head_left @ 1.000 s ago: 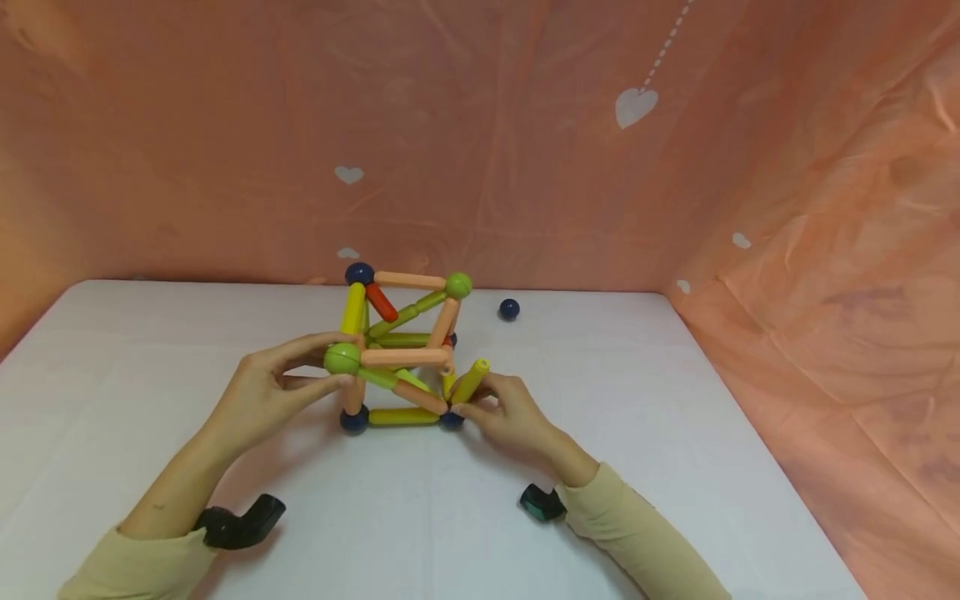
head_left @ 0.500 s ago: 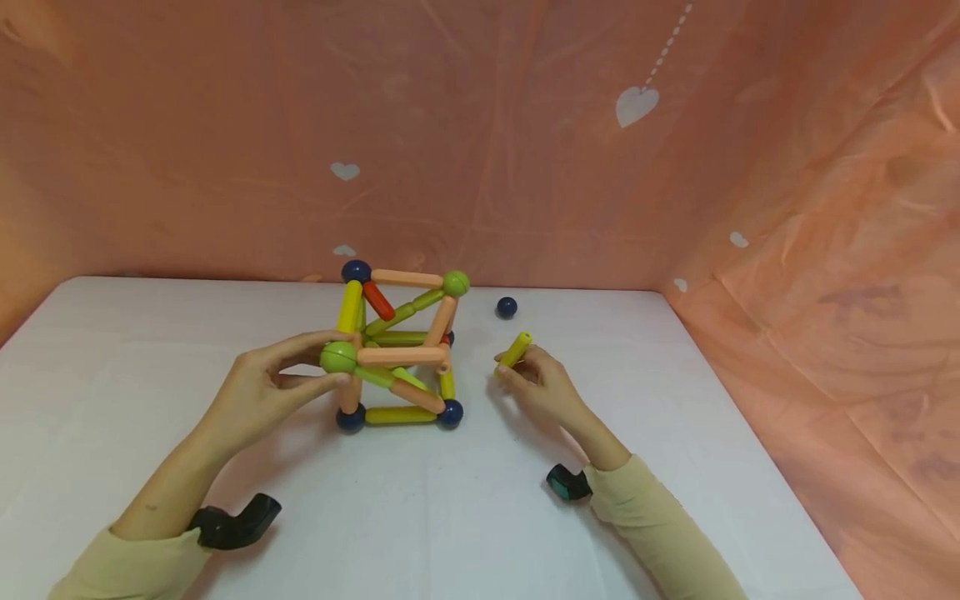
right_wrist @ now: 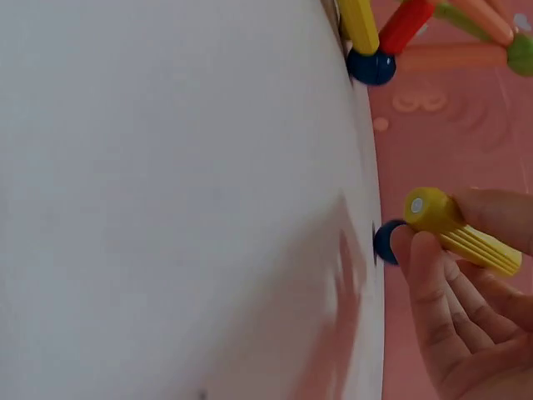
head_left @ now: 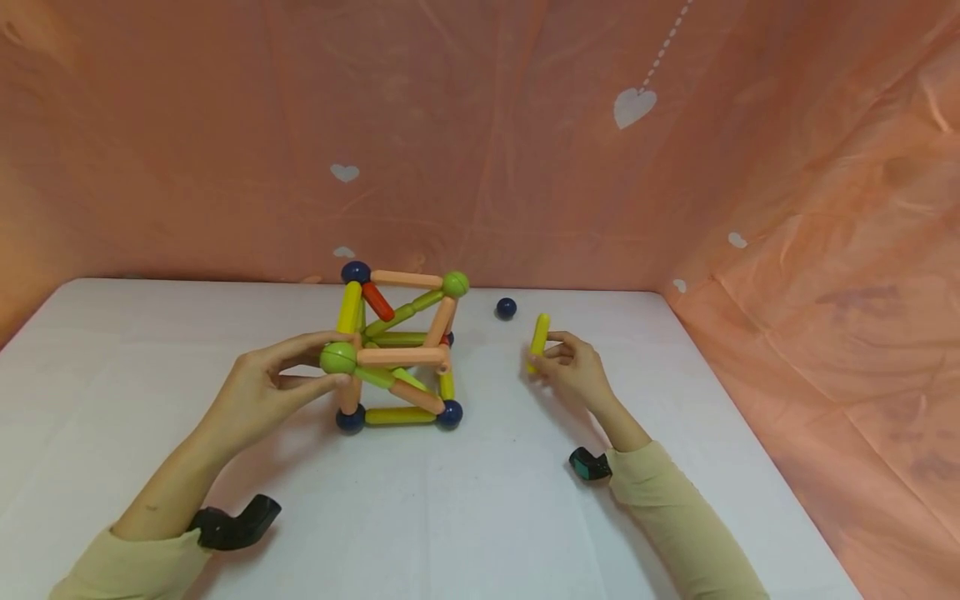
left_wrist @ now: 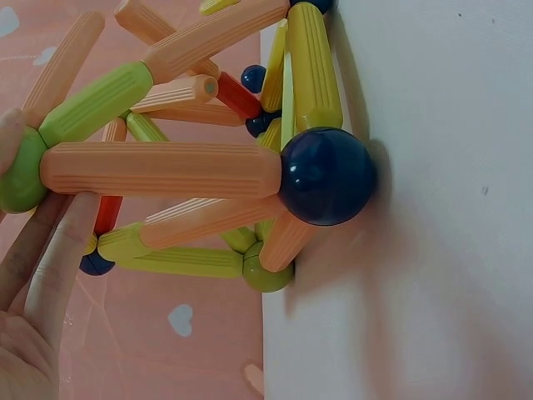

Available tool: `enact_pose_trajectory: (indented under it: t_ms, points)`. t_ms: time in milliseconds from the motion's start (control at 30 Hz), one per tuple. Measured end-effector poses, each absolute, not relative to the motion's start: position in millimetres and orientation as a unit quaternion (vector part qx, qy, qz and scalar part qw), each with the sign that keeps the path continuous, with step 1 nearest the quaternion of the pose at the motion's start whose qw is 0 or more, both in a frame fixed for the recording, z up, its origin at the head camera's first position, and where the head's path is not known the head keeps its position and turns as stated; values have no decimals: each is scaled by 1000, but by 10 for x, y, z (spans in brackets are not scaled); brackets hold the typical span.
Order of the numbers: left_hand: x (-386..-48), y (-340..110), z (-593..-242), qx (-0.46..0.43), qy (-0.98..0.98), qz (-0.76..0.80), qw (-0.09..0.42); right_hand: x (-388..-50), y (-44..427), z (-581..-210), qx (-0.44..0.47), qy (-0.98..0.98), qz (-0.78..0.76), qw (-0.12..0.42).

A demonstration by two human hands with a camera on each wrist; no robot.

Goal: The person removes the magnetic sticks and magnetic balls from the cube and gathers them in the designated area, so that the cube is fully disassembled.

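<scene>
A frame of magnetic rods and balls stands on the table, left of centre in the head view. My left hand holds the green ball at its near upper left corner, thumb below and fingers above. In the left wrist view a peach rod runs from that ball to a dark blue ball on the table. To the right of the frame and apart from it, my right hand pinches a yellow magnetic rod. A silvery disc shows at one rod end in the right wrist view.
A loose dark blue ball lies on the white table, behind and between the frame and my right hand. Orange cloth with pale hearts hangs behind the table and along its right side.
My right hand has drawn the yellow rod away from the frame's near right blue ball, moving right and slightly back, and the rod now stands more upright. The left hand keeps its hold.
</scene>
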State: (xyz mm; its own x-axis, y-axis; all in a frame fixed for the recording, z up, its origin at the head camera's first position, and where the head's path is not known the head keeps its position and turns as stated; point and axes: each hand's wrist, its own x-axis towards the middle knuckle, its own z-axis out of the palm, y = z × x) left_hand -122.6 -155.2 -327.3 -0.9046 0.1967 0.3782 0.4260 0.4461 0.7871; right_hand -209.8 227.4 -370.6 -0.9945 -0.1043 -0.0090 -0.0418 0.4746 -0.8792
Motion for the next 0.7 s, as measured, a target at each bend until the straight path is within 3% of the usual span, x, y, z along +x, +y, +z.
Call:
enact_pose_trajectory:
  t_ms: [700]
  points:
    - [-1236, -1567, -3299, -182, -843, -491, 119, -2338, 2417, -3741, -29, 906, -414, 79]
